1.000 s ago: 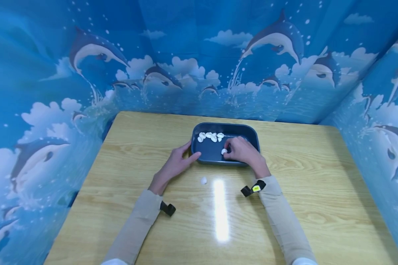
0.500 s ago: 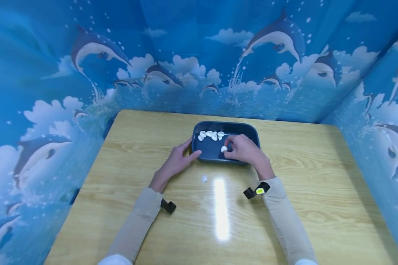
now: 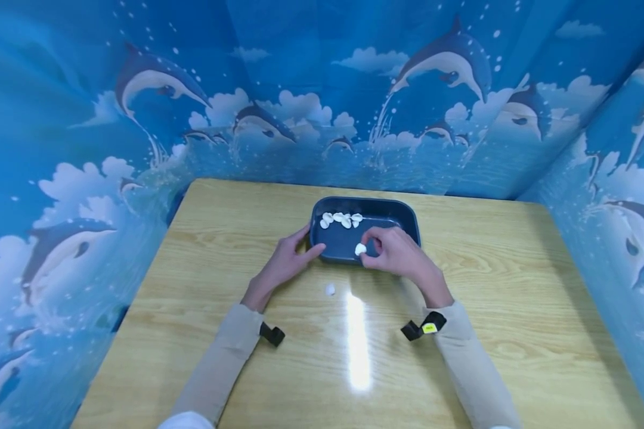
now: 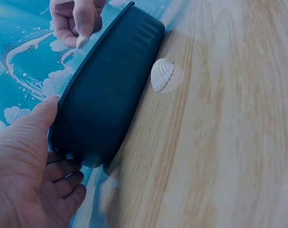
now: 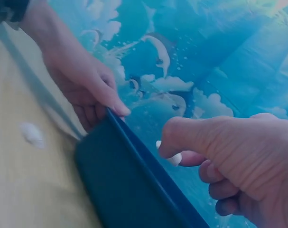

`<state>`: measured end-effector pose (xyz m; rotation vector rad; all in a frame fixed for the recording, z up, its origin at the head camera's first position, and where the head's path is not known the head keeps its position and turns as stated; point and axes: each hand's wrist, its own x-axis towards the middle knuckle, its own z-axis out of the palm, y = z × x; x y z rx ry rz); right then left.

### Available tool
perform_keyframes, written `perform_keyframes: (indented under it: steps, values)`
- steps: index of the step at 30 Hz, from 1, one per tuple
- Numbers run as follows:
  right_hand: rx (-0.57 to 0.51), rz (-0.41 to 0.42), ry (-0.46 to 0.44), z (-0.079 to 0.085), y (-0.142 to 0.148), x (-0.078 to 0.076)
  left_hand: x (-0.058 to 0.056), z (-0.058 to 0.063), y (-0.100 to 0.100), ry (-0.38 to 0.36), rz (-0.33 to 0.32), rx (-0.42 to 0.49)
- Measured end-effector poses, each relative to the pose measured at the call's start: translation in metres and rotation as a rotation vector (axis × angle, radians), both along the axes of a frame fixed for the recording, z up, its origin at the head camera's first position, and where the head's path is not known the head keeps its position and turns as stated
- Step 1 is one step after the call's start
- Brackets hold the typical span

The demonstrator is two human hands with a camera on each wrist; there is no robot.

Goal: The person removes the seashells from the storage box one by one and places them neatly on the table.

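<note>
A dark blue rectangular tray lies near the far side of the wooden table. My left hand holds its left end, the thumb at the rim and the fingers against the outer wall. Above the near part of the tray, my right hand pinches a white seashell between thumb and index finger. Several white seashells sit in a cluster along the tray's far left part. One more seashell, ribbed and fan-shaped, rests on the table in front of the tray.
The wooden table runs up to a blue curtain printed with dolphins and clouds, which stands behind it and along both sides. A bright light reflection falls on the tabletop between my forearms.
My right hand has lifted the seashell from the tray floor and drawn it slightly toward me. My left hand stays at the tray's left end.
</note>
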<state>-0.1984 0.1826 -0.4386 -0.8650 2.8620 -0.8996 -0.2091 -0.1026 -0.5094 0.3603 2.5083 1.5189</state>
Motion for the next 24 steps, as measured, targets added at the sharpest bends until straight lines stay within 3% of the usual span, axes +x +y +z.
perform_keyframes:
  steps: [9,24]
  values:
    - [0.013,0.092,0.104,-0.007,-0.012,0.028,-0.001,-0.002,0.001,0.011,0.012,-0.004]
    - [0.017,0.227,0.027,-0.034,-0.03,0.048,-0.001,0.0,-0.002,0.02,-0.005,-0.005]
